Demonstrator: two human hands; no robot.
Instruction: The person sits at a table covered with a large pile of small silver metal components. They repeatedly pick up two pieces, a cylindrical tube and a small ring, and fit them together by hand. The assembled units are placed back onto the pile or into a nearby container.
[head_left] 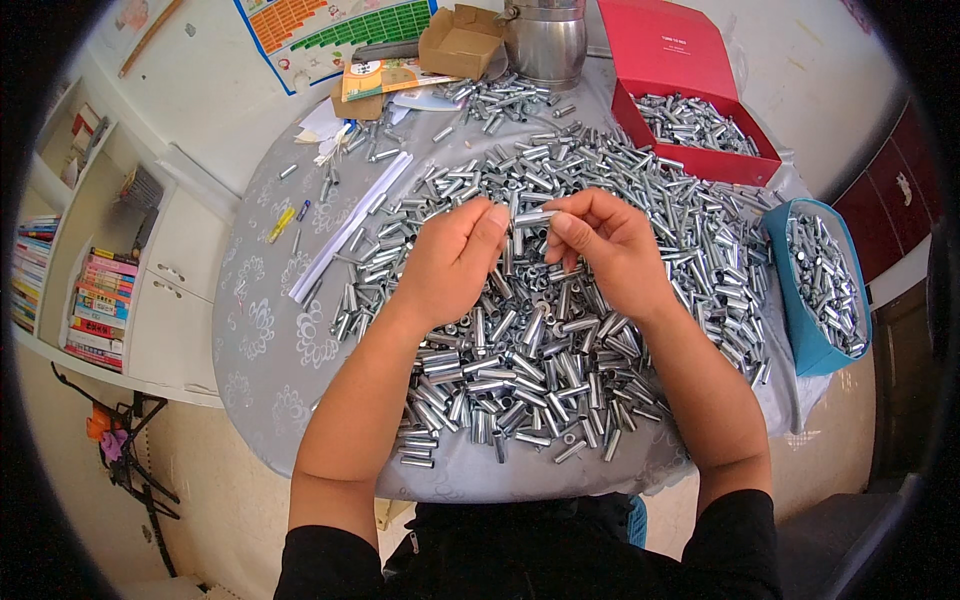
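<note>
A big heap of short silver metal tubes (520, 340) covers the round table with a grey patterned cloth (270, 350). Both my hands hover above the heap's middle. My left hand (450, 262) and my right hand (610, 245) pinch the two ends of one small metal tube (532, 216) between thumb and fingers, held level between them. The other fingers are curled in.
A red box (745, 165) with an upright lid holds tubes at the back right. A blue bin (800, 330) of tubes sits at the right edge. A steel pot (545, 40), a cardboard box (460, 40) and papers lie at the back. White shelves with books (100, 300) stand left.
</note>
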